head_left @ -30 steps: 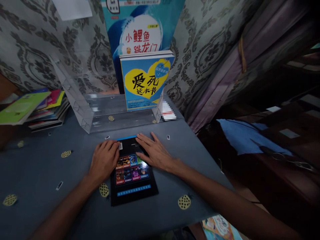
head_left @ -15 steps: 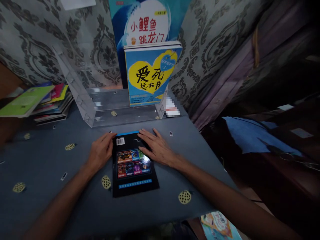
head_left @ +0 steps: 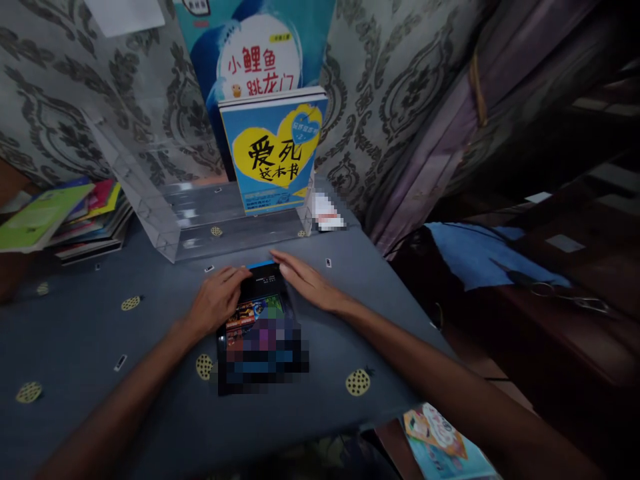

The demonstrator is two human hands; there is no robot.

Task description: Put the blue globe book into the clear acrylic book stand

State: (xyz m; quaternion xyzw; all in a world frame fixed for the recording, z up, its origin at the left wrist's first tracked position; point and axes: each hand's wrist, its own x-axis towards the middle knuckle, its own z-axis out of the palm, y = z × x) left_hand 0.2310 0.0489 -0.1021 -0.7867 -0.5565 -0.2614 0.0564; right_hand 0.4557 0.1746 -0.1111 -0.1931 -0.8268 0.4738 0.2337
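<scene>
At the middle of the grey tablecloth (head_left: 100, 333), a dark book (head_left: 260, 333) lies flat, back cover up, and both hands rest at its far end. The left hand (head_left: 217, 300) lies with fingers loosely curled over the book's upper left corner; the right hand (head_left: 307, 283) lies flat and spread, fingers pointing toward ten o'clock across the top right edge. Neither hand is closed round the book: both press or touch it from above, and whether any fingertip has hooked under the edge cannot be told.

Judging by how things lie, the book is not yet lifted off the cloth and has not joined the others; the handling looks to be at its very start.

At twelve o'clock from the hands stands a clear acrylic rack (head_left: 200, 213), most of its width bare. At the rack's right end a blue book with a yellow heart (head_left: 273, 157) stands upright, its cover reading 爱死这本书. Behind it rises a taller blue-and-white book (head_left: 255, 53) titled 小鲤鱼跳龙门. At ten o'clock a stack of colourful thin books (head_left: 75, 217) lies flat on the cloth. At four o'clock, below the table's edge, an illustrated booklet (head_left: 440, 440) shows. Writing on the dark book's cover is too small and blurred to read.
</scene>
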